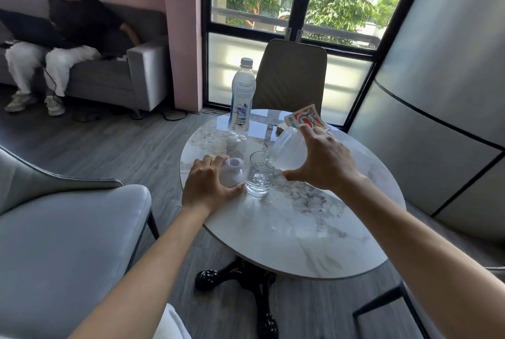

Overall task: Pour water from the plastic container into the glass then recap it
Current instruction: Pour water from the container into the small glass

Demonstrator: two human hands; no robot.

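A clear drinking glass (pixel 259 176) stands upright near the left middle of the round marble table (pixel 314 229), partly filled with water. My right hand (pixel 325 159) grips a translucent plastic container (pixel 288 148), tipped with its mouth over the glass rim, and water runs into the glass. My left hand (pixel 209 187) rests on the table just left of the glass and holds the container's white cap (pixel 232 172), hollow side up.
A capped water bottle (pixel 241 100) stands at the table's far side. A colourful card packet (pixel 306 118) lies behind the container. Chairs surround the table: grey one (pixel 68 243) at left, brown one (pixel 291 76) opposite. A person sits on a sofa far left.
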